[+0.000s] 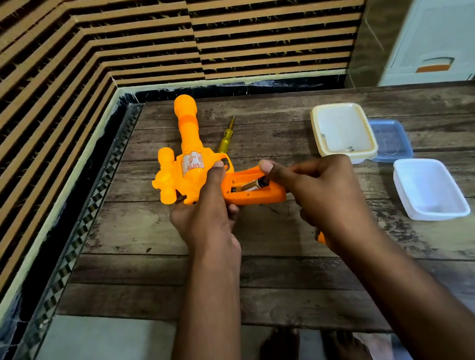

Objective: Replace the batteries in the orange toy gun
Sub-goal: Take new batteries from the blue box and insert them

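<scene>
The orange toy gun lies on the wooden table, barrel pointing away, handle turned right with its battery compartment open. My left hand grips the gun's body near the trigger. My right hand pinches a dark battery with thumb and forefinger at the open compartment in the handle. A small orange piece shows under my right palm, mostly hidden. A yellow screwdriver lies behind the gun.
A cream-rimmed container with small items inside stands at the right, a blue lid beside it and a white container nearer me. A striped wall borders the table at left and back. White drawers stand at far right.
</scene>
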The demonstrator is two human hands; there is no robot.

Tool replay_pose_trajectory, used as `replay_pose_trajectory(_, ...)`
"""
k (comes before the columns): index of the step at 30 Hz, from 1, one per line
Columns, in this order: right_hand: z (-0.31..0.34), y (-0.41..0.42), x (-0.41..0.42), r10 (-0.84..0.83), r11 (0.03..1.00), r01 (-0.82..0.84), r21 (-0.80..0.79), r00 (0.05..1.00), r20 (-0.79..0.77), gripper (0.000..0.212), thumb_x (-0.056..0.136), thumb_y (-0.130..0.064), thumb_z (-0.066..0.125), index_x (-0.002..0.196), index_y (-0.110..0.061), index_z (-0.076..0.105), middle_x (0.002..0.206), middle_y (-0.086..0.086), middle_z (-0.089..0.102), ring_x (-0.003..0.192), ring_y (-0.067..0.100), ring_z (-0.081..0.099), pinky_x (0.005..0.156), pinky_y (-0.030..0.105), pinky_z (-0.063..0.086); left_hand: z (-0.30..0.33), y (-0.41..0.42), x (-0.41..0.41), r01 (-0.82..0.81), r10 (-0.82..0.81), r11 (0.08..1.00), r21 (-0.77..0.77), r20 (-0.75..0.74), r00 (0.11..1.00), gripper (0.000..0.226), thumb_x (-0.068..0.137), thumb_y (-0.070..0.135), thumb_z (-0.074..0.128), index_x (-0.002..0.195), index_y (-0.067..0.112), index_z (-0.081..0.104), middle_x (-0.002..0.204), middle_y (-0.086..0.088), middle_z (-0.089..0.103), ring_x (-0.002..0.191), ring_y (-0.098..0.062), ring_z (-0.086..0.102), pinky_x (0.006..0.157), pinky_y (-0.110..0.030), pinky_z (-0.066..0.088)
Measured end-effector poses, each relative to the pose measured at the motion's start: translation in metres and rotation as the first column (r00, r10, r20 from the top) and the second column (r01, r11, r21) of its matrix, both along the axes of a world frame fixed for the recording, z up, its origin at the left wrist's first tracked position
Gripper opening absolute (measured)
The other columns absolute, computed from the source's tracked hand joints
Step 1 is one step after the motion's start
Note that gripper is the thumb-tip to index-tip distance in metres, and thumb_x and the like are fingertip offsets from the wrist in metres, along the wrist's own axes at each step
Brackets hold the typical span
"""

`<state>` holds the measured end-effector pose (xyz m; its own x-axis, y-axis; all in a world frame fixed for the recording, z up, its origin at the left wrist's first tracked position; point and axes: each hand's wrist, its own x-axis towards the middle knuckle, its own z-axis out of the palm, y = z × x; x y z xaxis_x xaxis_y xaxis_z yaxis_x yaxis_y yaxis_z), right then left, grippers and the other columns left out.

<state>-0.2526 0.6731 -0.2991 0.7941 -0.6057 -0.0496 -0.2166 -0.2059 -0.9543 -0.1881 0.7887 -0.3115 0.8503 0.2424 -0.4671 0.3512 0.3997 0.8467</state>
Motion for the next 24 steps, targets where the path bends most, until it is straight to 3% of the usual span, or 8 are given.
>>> replay_pose_trajectory(3,0.003,-0.004,0.002,0.036,0.937,-0.030,0.349,0.999,-0.011,0.024,0.083,-0.025,0.086,0.081,-0.002,0.081,0.041,-0.012,0.040,0.038,0.007,0.029,0.043,0.021,0.026,-0.001,0.000,0.000,-0.008,0.008,1.000,0.007,0.010,1.000,0.031,0.076,0.023,0.090,0.099,0.017,0.071,0.086,-0.002,0.074,0.054,-0.009,0.063,0.042,-0.019,0.044)
replay_pose_trajectory(6,0.008,-0.007,0.000,0.091,0.885,-0.067,0.460,0.995,-0.031,0.018,0.080,-0.013,0.087,0.084,0.004,0.080,0.044,-0.006,0.043,0.037,0.007,0.026,0.036,0.017,0.022,-0.002,0.000,0.000,-0.005,0.005,1.000,0.010,0.016,1.000,0.029,0.077,0.022,0.090,0.098,0.016,0.072,0.082,-0.001,0.073,0.051,-0.007,0.061,0.042,-0.019,0.044)
replay_pose_trajectory(9,0.011,-0.006,0.004,0.082,0.886,-0.031,0.462,0.992,-0.091,0.016,0.074,-0.006,0.089,0.077,0.005,0.077,0.046,0.001,0.044,0.033,0.007,0.028,0.035,0.017,0.023,-0.003,0.000,0.000,0.005,-0.005,1.000,0.008,0.029,1.000,0.028,0.077,0.021,0.090,0.098,0.015,0.074,0.079,0.000,0.072,0.050,-0.008,0.059,0.042,-0.019,0.042)
replay_pose_trajectory(13,0.006,0.001,0.012,-0.004,0.921,0.068,0.383,0.986,-0.166,0.033,0.072,-0.004,0.089,0.087,0.018,0.070,0.058,0.014,0.049,0.033,0.012,0.034,0.040,0.019,0.027,-0.007,-0.001,-0.001,0.010,-0.014,0.999,0.050,0.081,0.997,0.025,0.076,0.020,0.091,0.093,0.017,0.073,0.073,0.003,0.073,0.053,-0.011,0.061,0.043,-0.021,0.044)
replay_pose_trajectory(16,0.004,0.004,0.016,-0.002,0.935,0.071,0.347,0.981,-0.196,0.028,0.067,-0.009,0.093,0.077,0.006,0.072,0.059,0.014,0.054,0.042,0.018,0.043,0.044,0.024,0.033,-0.007,-0.001,-0.001,0.001,-0.004,0.999,0.038,0.058,0.998,0.029,0.075,0.020,0.092,0.098,0.015,0.074,0.078,0.000,0.074,0.053,-0.010,0.062,0.043,-0.021,0.044)
replay_pose_trajectory(20,0.009,-0.002,0.012,0.027,0.967,0.031,0.252,0.974,-0.225,0.031,0.067,-0.023,0.096,0.064,-0.006,0.070,0.038,-0.002,0.049,0.030,0.009,0.036,0.046,0.024,0.030,-0.007,-0.001,-0.001,0.001,-0.003,0.999,0.041,0.048,0.999,0.036,0.074,0.021,0.092,0.106,0.013,0.075,0.083,-0.001,0.075,0.051,-0.007,0.064,0.043,-0.020,0.045)
replay_pose_trajectory(22,0.009,-0.008,0.007,0.034,0.962,0.033,0.272,0.971,-0.236,0.037,0.072,-0.035,0.094,0.068,-0.007,0.071,0.043,0.002,0.058,0.029,0.006,0.036,0.045,0.024,0.028,-0.007,-0.002,-0.001,0.009,-0.011,0.999,0.044,0.047,0.999,0.039,0.074,0.022,0.092,0.108,0.013,0.075,0.086,-0.001,0.076,0.051,-0.006,0.065,0.042,-0.020,0.045)
replay_pose_trajectory(24,0.009,-0.015,0.002,0.020,0.916,0.063,0.396,0.979,-0.203,0.034,0.085,-0.035,0.084,0.076,-0.006,0.071,0.058,0.011,0.066,0.032,0.005,0.040,0.041,0.022,0.028,-0.007,-0.001,-0.001,0.007,-0.009,0.999,0.036,0.042,0.999,0.038,0.074,0.022,0.092,0.107,0.014,0.075,0.086,-0.001,0.075,0.050,-0.005,0.064,0.042,-0.020,0.044)
